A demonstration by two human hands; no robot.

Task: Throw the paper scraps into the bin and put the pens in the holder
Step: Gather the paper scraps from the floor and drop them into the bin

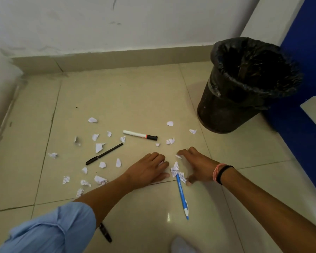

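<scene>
Left of the bin [244,84], thin, crumpled white paper scraps [98,147] are lying scattered over the glossy beige floor tiles [117,99], with a slim matte black pen [104,153] lying slantwise among them. Nearer the bin, a white marker [140,135] with a black cap is lying flat, well apart from the bin's base. The left hand [150,168] is resting palm-down on the floor, its fingers [160,158] lying loosely together, and it is facing the right hand [195,165], whose fingers [182,152] are slightly spread and curled, one tip touching a small scrap. Between the two hands a crumpled wad of paper [177,171] is sitting on the top end of a smooth blue-and-white pen [181,194]. The gathering would go best by sweeping both hands inward, cupping the light scraps and leaving the pen behind. The round black bin, lined with a wrinkled plastic bag, is standing open. No holder is showing.
</scene>
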